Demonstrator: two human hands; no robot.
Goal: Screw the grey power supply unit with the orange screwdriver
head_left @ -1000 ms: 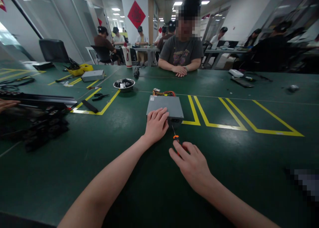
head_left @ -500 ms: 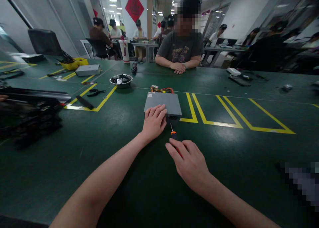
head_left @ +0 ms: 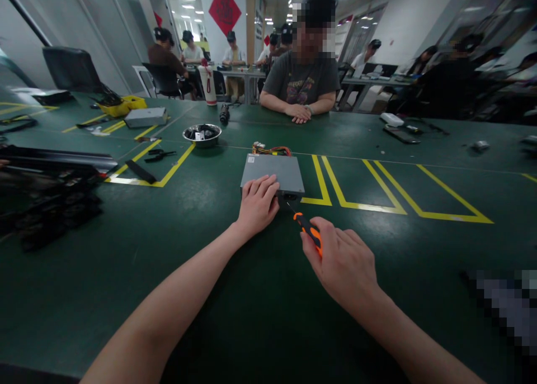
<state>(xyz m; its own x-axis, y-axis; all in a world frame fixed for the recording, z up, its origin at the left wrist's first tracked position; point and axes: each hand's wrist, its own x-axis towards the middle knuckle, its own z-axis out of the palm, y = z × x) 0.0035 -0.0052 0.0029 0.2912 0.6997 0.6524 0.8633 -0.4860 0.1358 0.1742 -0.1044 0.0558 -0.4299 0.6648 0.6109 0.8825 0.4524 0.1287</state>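
Observation:
A grey metal computer power supply (head_left: 274,169) lies on the green table in front of me, its bundle of coloured cables (head_left: 272,151) at the far side. My left hand (head_left: 258,202) holds it at the near left edge, fingers over the top and thumb down by the near face. In my right hand (head_left: 342,255) is an orange-and-black screwdriver (head_left: 309,230), gripped by the handle. Its thin shaft points up and left toward the power supply's near face, by the dark socket. Whether the tip touches the case I cannot tell.
Beyond to the left stands a metal bowl (head_left: 202,135) of small parts. A yellow tray (head_left: 128,104), a grey box (head_left: 146,117) and dark parts (head_left: 54,188) lie further left. Yellow tape (head_left: 369,207) marks the right. Across the table sits a person with folded hands (head_left: 298,113).
My right hand has shifted to the right, tilting the screwdriver so that more of its handle shows. My left hand stays on the power supply.

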